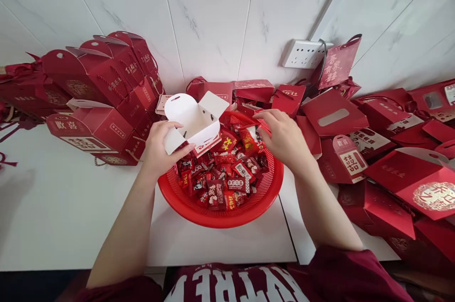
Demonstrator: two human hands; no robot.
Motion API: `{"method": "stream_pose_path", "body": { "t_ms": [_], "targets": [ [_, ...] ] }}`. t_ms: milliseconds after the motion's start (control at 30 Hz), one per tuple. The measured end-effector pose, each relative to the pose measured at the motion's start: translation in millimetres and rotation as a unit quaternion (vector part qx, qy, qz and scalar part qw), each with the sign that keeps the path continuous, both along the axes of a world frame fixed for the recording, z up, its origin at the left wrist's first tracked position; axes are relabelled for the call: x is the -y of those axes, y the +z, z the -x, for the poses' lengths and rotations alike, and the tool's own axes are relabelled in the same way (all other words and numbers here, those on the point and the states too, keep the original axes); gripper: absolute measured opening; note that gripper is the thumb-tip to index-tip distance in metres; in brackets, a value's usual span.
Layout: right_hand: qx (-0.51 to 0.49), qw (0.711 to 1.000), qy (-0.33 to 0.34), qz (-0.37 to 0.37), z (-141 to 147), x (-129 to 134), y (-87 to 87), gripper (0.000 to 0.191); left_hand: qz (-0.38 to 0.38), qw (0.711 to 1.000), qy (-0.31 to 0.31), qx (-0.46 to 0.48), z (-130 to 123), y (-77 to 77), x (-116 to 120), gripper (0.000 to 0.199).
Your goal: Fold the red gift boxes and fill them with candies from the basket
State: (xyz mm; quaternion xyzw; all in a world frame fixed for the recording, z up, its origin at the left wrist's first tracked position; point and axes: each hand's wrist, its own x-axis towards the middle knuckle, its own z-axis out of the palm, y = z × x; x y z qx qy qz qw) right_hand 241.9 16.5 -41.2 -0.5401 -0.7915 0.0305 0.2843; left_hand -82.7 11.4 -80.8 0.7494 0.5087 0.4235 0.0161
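White marbled tiles (213,17) rise behind a white tabletop (106,231), with one socket panel (305,54) on the wall. Gold Chinese characters mark the red gift boxes (106,74) stacked at left and heaped at right; one small upright box (343,160) bears a clear 囍, double happiness. The maroon shirt (234,285) has large white letters, cut off by the frame's edge. One red plastic basket (220,221) stands in the middle, full of wrapped sweets (216,190), too jumbled to count. One open box (192,122), white inside, is above its far left part, its near side pinched between the left hand's (158,145) thumb and fingers. The right hand's (286,141) fingers bend beside a red-and-yellow packet (250,140); whether they grip it, I cannot tell.
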Motion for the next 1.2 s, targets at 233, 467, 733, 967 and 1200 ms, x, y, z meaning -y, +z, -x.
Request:
{"method": "stream_pose_path", "body": {
  "t_ms": [233,467,733,967,1200],
  "targets": [
    [0.168,0.876,0.360,0.276,55,5,-14.6,0.025,0.043,0.999,-0.015,0.000,0,-2.2,0,0.052],
    [0.290,0.871,0.266,0.295,73,-3,-25.2,0.101,0.046,0.999,-0.004,-0.007,0,-4.5,1,0.054],
    [0.304,0.852,0.306,0.297,68,-22,-31.9,0.087,0.045,0.999,0.001,-0.001,1,-6.1,-1,0.055],
    [0.294,0.850,0.311,0.307,72,-15,-36.7,0.052,0.045,0.999,-0.009,-0.003,0,-7.1,-1,0.053],
    [0.172,0.817,0.391,0.388,61,-24,-32.3,0.054,0.021,1.000,-0.001,0.011,0,-5.1,0,0.053]
  ]
}}
